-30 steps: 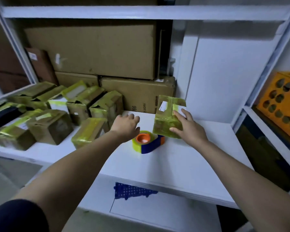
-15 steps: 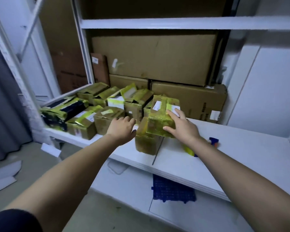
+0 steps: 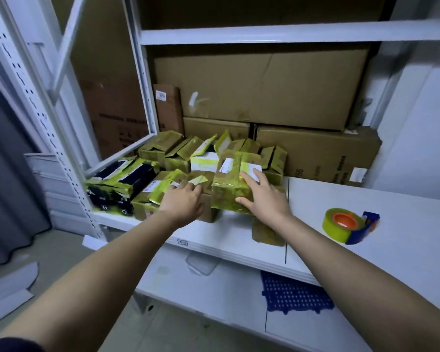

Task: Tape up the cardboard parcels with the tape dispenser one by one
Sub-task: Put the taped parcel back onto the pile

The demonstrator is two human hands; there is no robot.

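Observation:
My right hand (image 3: 263,199) grips a small cardboard parcel (image 3: 230,184) wrapped in yellow tape, holding it over the pile of taped parcels (image 3: 168,158) on the left of the white shelf (image 3: 366,219). My left hand (image 3: 182,201) reaches toward another parcel (image 3: 203,181) in the pile with its fingers loosely curled, and I cannot tell whether it touches it. The tape dispenser (image 3: 348,226), blue with a yellow roll and an orange core, lies on the shelf to the right, apart from both hands. One more parcel (image 3: 267,235) sits partly hidden under my right forearm.
Large brown cartons (image 3: 262,85) are stacked at the back of the shelf. A white upright post (image 3: 142,80) stands at the left. A blue plastic grid mat (image 3: 295,293) lies on the lower shelf. Bare shelf surface stretches right of the dispenser.
My right hand has carried the parcel leftward from beside the dispenser to above the pile. My left hand moved left with it. The view has swung left, leaving the dispenser at the right.

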